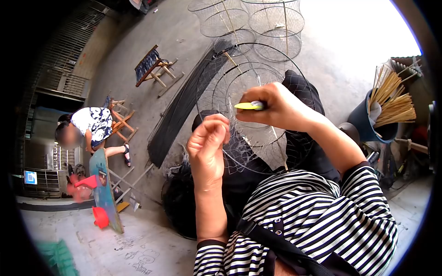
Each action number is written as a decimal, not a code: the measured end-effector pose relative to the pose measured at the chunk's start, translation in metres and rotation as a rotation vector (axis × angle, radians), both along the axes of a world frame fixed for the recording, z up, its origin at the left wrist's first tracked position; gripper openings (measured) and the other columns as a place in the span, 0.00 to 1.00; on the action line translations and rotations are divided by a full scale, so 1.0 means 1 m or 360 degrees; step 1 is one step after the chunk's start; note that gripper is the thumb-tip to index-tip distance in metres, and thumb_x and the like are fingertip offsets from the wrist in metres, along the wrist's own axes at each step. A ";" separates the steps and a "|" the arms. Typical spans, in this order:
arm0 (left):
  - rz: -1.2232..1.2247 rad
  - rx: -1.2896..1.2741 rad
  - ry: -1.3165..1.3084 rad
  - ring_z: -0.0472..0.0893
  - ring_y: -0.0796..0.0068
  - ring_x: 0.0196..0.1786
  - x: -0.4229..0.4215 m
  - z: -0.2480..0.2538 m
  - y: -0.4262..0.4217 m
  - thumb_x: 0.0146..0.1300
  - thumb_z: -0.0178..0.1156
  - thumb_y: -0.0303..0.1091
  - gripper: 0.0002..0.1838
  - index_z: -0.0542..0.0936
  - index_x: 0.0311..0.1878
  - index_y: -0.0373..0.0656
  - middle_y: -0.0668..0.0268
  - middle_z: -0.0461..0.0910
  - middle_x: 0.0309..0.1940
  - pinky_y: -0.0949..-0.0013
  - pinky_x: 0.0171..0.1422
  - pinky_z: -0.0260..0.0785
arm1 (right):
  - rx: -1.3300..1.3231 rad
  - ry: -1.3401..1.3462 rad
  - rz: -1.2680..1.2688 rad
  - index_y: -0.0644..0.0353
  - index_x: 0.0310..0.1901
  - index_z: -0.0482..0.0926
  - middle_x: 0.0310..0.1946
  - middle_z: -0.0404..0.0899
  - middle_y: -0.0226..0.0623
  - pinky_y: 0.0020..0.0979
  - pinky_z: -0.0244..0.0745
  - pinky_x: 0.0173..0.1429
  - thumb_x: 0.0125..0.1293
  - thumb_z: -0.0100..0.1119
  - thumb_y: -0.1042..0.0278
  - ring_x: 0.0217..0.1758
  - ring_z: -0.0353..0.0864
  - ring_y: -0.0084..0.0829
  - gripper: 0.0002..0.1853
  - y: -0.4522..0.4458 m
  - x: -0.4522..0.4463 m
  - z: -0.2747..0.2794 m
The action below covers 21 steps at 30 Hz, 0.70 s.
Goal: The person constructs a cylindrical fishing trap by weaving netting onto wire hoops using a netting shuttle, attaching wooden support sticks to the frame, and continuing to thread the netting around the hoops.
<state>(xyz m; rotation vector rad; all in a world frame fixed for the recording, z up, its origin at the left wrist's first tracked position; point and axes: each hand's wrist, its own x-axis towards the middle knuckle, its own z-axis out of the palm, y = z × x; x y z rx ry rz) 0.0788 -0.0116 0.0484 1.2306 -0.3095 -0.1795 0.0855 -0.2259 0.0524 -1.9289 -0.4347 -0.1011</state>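
A round mesh net cage with black hoops (246, 76) rests across my lap and legs. My right hand (271, 106) is closed around a yellow-green netting needle (248, 106), its pointed tip toward the left and pale line near its base. To the left and slightly lower, my left hand (207, 142) is raised with thumb and fingers pinched at the net's near side. Whatever lies between those fingertips is too small to make out. Fine pale strands show in the mesh between the two hands.
A bundle of black rods or strips (179, 110) lies on the floor. More net cages (276, 20) stand ahead. A bucket of bamboo sticks (368, 119) is at right. Folding stools (154, 69), a seated person (92, 126) and a blue-green board (103, 193) are left.
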 end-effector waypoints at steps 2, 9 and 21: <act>-0.0359 0.0030 0.0024 0.76 0.71 0.49 -0.004 -0.003 0.021 0.62 0.69 0.32 0.09 0.83 0.35 0.36 0.56 0.80 0.51 0.67 0.58 0.66 | 0.0097 -0.0373 -0.0109 0.64 0.39 0.84 0.30 0.84 0.35 0.30 0.77 0.39 0.64 0.71 0.68 0.30 0.82 0.32 0.09 -0.005 -0.020 0.005; -0.0450 0.1125 -0.1539 0.60 0.53 0.81 -0.024 0.016 -0.008 0.56 0.71 0.33 0.06 0.89 0.38 0.49 0.56 0.72 0.73 0.47 0.78 0.52 | 0.0763 -0.0183 0.0892 0.66 0.49 0.81 0.39 0.82 0.42 0.38 0.79 0.51 0.69 0.61 0.79 0.45 0.84 0.40 0.09 -0.025 -0.094 0.014; -0.0477 0.1037 -0.1126 0.77 0.66 0.35 -0.034 -0.038 0.014 0.45 0.75 0.22 0.11 0.87 0.33 0.45 0.68 0.73 0.30 0.65 0.38 0.71 | -0.1171 0.0415 0.0350 0.65 0.60 0.76 0.52 0.85 0.45 0.38 0.84 0.52 0.66 0.58 0.73 0.53 0.87 0.46 0.21 -0.059 -0.120 -0.002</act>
